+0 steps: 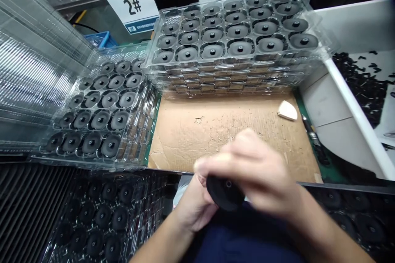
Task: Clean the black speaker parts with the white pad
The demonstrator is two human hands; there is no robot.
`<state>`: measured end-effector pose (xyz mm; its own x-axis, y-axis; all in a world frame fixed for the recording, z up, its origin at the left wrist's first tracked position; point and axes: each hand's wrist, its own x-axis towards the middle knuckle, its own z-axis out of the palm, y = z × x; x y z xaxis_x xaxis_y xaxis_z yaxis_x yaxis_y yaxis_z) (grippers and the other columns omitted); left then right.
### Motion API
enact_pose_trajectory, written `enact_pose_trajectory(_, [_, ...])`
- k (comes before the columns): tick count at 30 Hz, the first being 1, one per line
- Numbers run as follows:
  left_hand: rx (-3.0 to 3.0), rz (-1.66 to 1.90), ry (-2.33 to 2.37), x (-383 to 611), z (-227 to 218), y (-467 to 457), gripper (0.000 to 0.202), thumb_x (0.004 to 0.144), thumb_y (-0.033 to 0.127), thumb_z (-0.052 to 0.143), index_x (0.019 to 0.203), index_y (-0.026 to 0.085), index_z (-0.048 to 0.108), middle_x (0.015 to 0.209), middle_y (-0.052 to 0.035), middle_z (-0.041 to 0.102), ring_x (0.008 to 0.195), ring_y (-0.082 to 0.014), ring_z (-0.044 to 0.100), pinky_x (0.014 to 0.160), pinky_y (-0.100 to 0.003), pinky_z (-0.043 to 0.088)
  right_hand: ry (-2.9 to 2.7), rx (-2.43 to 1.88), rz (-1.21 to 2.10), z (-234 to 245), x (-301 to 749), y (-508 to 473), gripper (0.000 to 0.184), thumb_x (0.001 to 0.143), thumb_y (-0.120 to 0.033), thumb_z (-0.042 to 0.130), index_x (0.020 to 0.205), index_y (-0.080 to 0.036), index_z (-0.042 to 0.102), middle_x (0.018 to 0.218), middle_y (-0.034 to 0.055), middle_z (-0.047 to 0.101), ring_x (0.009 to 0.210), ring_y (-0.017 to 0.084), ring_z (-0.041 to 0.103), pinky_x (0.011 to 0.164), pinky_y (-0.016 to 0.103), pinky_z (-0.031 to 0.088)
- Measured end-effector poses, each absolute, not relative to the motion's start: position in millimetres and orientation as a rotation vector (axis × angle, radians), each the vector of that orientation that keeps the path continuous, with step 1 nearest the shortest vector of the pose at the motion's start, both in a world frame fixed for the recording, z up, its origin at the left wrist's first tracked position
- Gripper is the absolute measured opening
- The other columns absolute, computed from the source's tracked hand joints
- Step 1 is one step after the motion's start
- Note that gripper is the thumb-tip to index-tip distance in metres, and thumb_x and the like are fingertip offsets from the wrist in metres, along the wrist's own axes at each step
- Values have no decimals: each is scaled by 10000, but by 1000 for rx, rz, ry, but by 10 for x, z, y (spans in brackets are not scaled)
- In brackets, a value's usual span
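Note:
My left hand (197,205) is closed on the edge of a black round plastic disc (224,198) with a small raised hub at its middle. It holds the disc tilted, just below the front edge of the worktop. Above the disc, my right hand (256,168) is bent over its upper right part and smeared by motion. Whether those fingers pinch a small part or only touch the disc cannot be seen. Under the hands lies a cardboard sheet (185,131) with small dark specks on it.
Stacked clear trays of black discs stand at the back (240,65) and left (131,131). More discs lie in lower trays (101,215) at the lower left. A white eraser-like block (287,110) and a black pen-like tool (313,135) lie right, beside a white bin of small black parts (354,78).

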<state>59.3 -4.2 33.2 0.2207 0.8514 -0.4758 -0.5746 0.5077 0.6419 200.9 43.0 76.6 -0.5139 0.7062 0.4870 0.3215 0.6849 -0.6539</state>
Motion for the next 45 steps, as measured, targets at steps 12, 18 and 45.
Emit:
enact_pose_trajectory(12, [122,937,544,438,321,-72,425,633,312,795,1025,225,656,1072,-28,662,893,-189,678,764,-244,522,-1762,-1320,1122,-478,1944,348,267,844,-266,533,1068,-227,674,1169,106,567,1051,233,583,855,408,501])
enact_pose_trajectory(18, [66,928,516,369,303,-98,505,555,439,806,997,233,675,1041,-22,659,904,-204,667,757,-272,534,-1717,-1288,1082,-248,1914,199,228,896,-256,473,1014,-231,666,1054,87,619,1000,208,597,837,366,509])
enact_pose_trajectory(45, [1643,1064,1126,70,261,-178,1044,645,133,766,1451,325,132,1222,-121,575,1102,-267,573,956,-404,444,-1404,-1076,1508,228,1922,8,126,763,-222,705,878,-268,724,827,35,640,703,139,576,602,237,486])
